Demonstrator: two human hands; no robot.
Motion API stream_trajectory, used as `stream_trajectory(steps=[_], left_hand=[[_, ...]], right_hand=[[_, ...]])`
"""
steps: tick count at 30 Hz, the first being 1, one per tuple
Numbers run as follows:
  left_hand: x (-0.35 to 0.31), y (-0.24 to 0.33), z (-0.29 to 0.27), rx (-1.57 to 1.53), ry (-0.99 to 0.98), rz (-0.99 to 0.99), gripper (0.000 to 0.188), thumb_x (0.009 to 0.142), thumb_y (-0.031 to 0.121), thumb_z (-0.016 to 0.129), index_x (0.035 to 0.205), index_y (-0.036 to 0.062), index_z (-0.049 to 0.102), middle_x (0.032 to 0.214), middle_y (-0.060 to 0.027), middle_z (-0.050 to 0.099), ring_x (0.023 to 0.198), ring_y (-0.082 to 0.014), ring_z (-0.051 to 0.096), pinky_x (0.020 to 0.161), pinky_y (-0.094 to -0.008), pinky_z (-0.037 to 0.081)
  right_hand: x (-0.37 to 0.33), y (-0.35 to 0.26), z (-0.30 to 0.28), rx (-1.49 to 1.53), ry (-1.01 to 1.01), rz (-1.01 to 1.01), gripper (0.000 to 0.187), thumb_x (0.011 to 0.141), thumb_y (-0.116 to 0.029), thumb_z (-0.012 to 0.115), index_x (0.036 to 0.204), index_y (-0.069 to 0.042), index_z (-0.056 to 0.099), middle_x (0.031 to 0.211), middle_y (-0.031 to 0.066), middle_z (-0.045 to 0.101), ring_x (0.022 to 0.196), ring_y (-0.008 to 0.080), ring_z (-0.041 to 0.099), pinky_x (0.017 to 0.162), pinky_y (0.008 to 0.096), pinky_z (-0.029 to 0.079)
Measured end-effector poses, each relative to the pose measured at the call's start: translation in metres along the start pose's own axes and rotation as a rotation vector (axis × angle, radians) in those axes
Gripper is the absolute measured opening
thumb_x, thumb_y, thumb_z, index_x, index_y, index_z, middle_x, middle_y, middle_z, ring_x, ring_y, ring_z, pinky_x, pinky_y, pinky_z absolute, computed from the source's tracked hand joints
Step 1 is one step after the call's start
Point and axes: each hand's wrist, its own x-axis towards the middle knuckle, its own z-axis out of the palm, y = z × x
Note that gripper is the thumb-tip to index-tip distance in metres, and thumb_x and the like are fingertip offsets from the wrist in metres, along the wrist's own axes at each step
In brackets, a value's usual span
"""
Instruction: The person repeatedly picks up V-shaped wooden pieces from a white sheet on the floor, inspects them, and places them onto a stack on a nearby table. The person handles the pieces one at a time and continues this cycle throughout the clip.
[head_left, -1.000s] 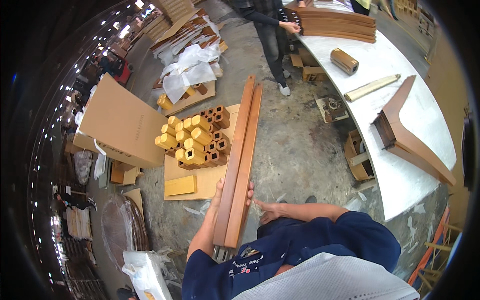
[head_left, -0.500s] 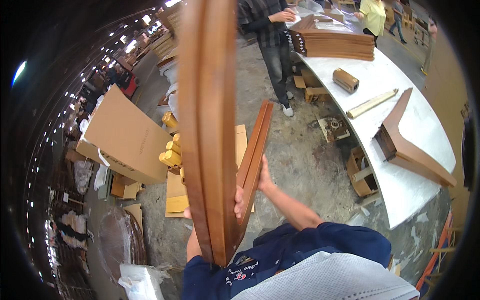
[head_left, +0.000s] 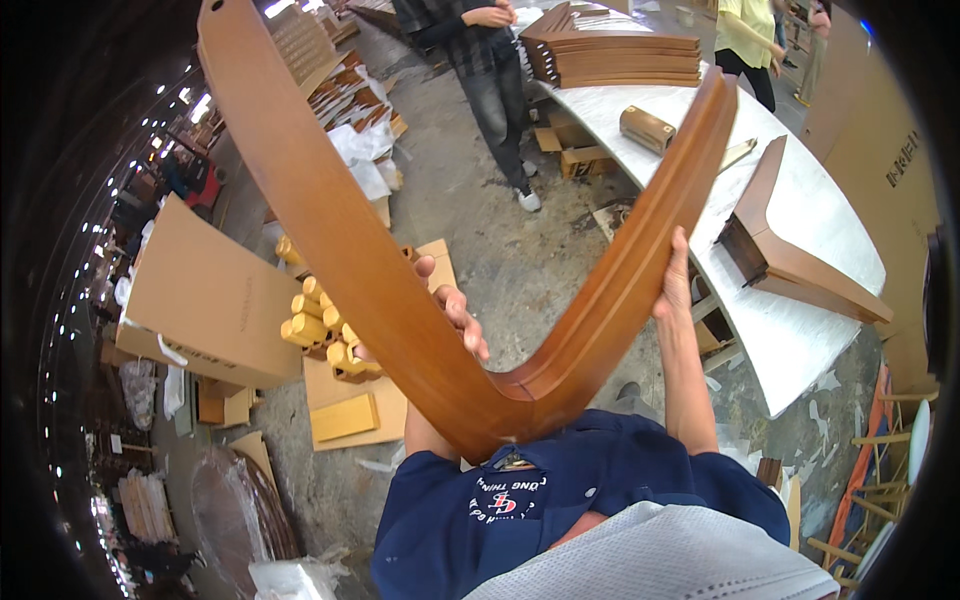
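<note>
A large V-shaped brown wooden furniture part (head_left: 330, 230) is held up before my chest, its bend low near my shirt and both arms rising away. My left hand (head_left: 455, 310) wraps the left arm from behind; its fingers show past the inner edge, while the palm is hidden. On the grooved right arm, my right hand (head_left: 676, 280) grips the outer edge. A similar angled wooden part (head_left: 790, 255) lies on the white-topped table (head_left: 830, 330) to the right, apart from my hands.
Stacked brown wooden parts (head_left: 625, 58) and a short wooden block (head_left: 647, 130) sit on the table. A person in dark plaid (head_left: 490, 85) stands beyond, another in yellow (head_left: 745, 30) farther right. Left are yellow-ended pieces (head_left: 312, 312), a big carton (head_left: 210, 300) and wrapped round panels (head_left: 235, 500).
The wooden part has swung from nearly edge-on to showing its full V shape, its arms spread apart in view. My right hand has moved right and upward with it; my view has shifted.
</note>
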Motion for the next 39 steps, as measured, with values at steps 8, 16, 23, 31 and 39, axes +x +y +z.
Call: stream_trajectory(steps=[8,16,23,31,39], left_hand=[[0.091,-0.071,-0.107,0.634,0.456,-0.067,0.096,0.075,0.057,0.074,0.139,-0.0043,0.037,0.123,-0.0267,0.052,0.105,-0.0373,0.06,0.086,-0.0525,0.056],[0.251,-0.208,-0.283,1.111,0.694,-0.124,0.053,0.091,0.036,0.05,0.123,-0.0062,0.055,0.108,-0.0127,0.063,0.091,-0.0183,0.061,0.08,-0.0297,0.048],[0.352,-0.377,-0.415,0.896,0.617,-0.567,0.057,0.09,0.032,0.055,0.13,-0.0091,0.053,0.115,-0.0184,0.063,0.097,-0.0223,0.063,0.082,-0.0312,0.052],[0.391,-0.547,-0.485,0.775,0.557,-0.96,0.056,0.084,0.031,0.067,0.122,-0.0097,0.057,0.11,-0.0222,0.066,0.094,-0.026,0.067,0.081,-0.0337,0.054],[0.416,-0.608,-0.529,1.08,0.464,-1.167,0.067,0.079,0.041,0.07,0.117,-0.0135,0.06,0.1,-0.0255,0.068,0.082,-0.0272,0.07,0.073,-0.0338,0.056]], right_hand=[[0.032,-0.11,-0.107,0.03,0.224,-0.224,0.073,0.084,-0.062,0.065,0.129,-0.006,0.051,0.116,0.0097,0.062,0.102,0.0216,0.064,0.085,0.0366,0.058],[0.107,-0.24,-0.211,-0.066,0.662,-0.475,0.071,0.088,-0.054,0.065,0.132,0.0,0.048,0.123,0.0105,0.059,0.113,0.0217,0.058,0.095,0.035,0.051],[0.105,-0.313,-0.284,-0.147,0.911,-0.674,0.057,0.096,-0.042,0.058,0.134,0.0,0.047,0.124,0.0116,0.06,0.108,0.0222,0.062,0.093,0.0343,0.053],[0.092,-0.347,-0.378,-0.382,1.364,-0.619,0.073,0.091,-0.052,0.062,0.128,0.01,0.051,0.12,0.0169,0.062,0.103,0.0227,0.064,0.087,0.0325,0.053],[0.098,-0.363,-0.442,-0.463,1.424,-0.321,0.075,0.088,-0.056,0.065,0.131,0.005,0.051,0.119,0.0143,0.061,0.101,0.0217,0.063,0.087,0.0329,0.051]])
